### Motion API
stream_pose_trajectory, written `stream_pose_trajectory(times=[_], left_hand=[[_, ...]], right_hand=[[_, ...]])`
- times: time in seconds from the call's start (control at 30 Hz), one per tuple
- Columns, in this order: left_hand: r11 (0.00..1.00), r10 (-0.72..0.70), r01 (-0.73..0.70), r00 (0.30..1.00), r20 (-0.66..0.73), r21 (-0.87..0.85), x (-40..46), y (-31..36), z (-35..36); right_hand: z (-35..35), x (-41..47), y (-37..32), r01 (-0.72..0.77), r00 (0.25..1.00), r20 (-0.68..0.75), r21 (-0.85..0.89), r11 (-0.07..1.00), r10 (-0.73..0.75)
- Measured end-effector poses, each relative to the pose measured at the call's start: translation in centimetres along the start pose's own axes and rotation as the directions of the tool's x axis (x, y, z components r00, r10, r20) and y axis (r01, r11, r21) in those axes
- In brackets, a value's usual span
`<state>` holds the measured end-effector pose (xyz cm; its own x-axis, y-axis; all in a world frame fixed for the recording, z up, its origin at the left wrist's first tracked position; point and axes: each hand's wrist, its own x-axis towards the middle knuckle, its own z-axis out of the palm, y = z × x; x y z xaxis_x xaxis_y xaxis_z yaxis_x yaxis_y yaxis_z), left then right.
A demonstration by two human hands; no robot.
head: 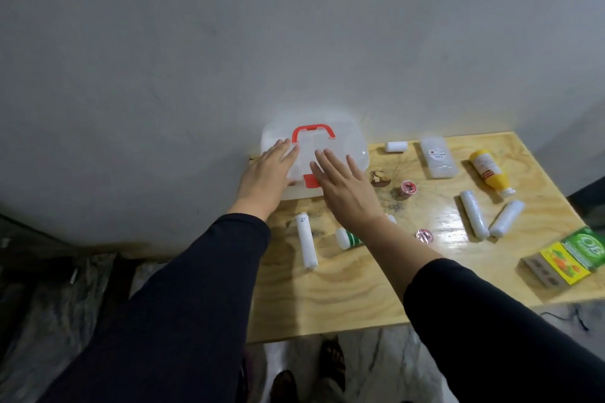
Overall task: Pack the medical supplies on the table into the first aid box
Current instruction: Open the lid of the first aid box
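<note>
First aid box (347, 144): translucent white, red handle and red front latch, lid closed, at table's far left edge against the wall. Supplies loose to its right and front: 3 white bandage rolls (307, 241) lying flat, yellow bottle (490, 171) on its side, green-striped white bottle (347, 238) partly hidden.
</note>
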<state>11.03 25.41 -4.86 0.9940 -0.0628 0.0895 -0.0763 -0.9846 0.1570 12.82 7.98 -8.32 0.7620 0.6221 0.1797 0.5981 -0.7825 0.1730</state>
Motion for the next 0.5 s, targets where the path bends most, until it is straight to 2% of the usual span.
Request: stream_pose_trajectory(times=[0.13, 0.27, 0.5], left_hand=[[0.999, 0.034, -0.034, 0.999, 0.001, 0.018, -0.5, 0.3, -0.4], [0.997, 0.074, -0.074, 0.997, -0.007, 0.029, -0.4, 0.2, -1.3], [0.994, 0.107, -0.104, 0.987, -0.124, 0.031, 0.9, -0.1, -5.4]], right_hand=[[-0.6, -0.4, -0.2, -0.028, 0.999, -0.036, 0.066, 0.997, 0.030], [-2.3, -0.3, -0.3, -0.051, 0.997, -0.049, 0.042, 0.998, 0.053], [-6.1, 0.6, 0.6, -0.115, 0.968, -0.218, 0.057, 0.992, 0.124]])
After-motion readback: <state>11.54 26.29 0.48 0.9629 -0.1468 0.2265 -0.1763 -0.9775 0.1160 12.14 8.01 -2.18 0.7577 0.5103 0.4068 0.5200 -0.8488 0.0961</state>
